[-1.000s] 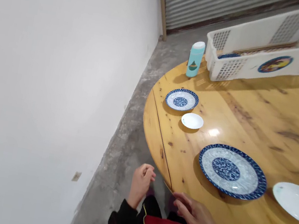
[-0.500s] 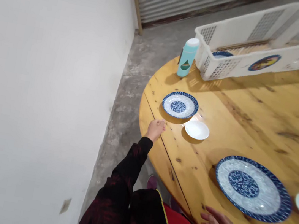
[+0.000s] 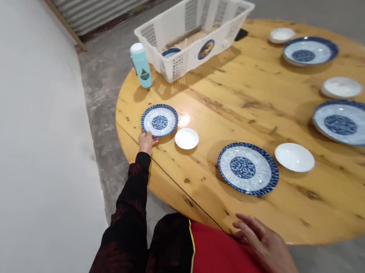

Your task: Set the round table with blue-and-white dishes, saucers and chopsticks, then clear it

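Note:
My left hand (image 3: 146,142) reaches out on a dark sleeve to the near rim of a small blue-patterned plate (image 3: 160,119) on the round wooden table (image 3: 266,99); its fingers pinch that rim. A small white saucer (image 3: 187,138) lies just right of the plate. My right hand (image 3: 261,238) rests at the table's near edge, fingers spread, holding nothing. A larger blue-patterned plate (image 3: 248,168) sits beyond it, with a white dish (image 3: 294,156) to its right.
A white plastic basket (image 3: 195,33) stands at the table's far left, a teal bottle (image 3: 141,64) beside it. More blue plates (image 3: 353,122) (image 3: 309,50) and white saucers (image 3: 341,87) (image 3: 282,35) lie on the right and far side. A white wall (image 3: 9,134) runs along the left over bare concrete floor.
My left hand rose from beside my lap, stretched forward and reached the small blue plate's rim. The view swung right, showing the whole table. My right hand stayed at the table edge.

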Action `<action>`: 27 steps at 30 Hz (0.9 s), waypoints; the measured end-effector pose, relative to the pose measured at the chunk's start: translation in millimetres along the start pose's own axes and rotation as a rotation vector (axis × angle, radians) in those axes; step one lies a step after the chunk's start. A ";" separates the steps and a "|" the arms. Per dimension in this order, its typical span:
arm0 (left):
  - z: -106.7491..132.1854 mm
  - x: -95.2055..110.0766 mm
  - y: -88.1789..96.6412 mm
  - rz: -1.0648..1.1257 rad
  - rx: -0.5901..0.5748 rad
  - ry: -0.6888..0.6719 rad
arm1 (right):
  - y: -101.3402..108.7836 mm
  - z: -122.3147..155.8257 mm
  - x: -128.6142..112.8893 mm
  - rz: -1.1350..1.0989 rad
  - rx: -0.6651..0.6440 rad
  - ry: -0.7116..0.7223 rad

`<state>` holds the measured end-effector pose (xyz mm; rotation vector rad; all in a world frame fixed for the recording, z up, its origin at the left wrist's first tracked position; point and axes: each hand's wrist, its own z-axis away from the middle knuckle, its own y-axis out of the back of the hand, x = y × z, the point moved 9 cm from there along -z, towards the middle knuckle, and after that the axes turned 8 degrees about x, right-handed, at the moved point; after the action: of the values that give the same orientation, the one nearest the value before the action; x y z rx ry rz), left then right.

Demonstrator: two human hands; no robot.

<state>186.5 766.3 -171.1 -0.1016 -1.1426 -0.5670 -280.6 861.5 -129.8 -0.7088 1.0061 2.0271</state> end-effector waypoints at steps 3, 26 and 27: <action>-2.5 7.7 -3.8 -0.011 0.025 -0.027 | 3.2 -4.9 1.9 -0.028 0.021 -0.012; 243.1 -9.3 -89.2 -0.336 -0.618 -0.246 | 108.3 -70.0 -64.4 -0.152 0.320 0.120; 251.7 -21.3 -96.6 -0.376 -0.650 -0.227 | 115.2 -71.0 -62.6 -0.081 0.355 0.125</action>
<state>-74.6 781.8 -102.3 -0.5282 -1.1648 -1.2767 -328.8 731.8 -74.2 -0.6765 1.3448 1.6904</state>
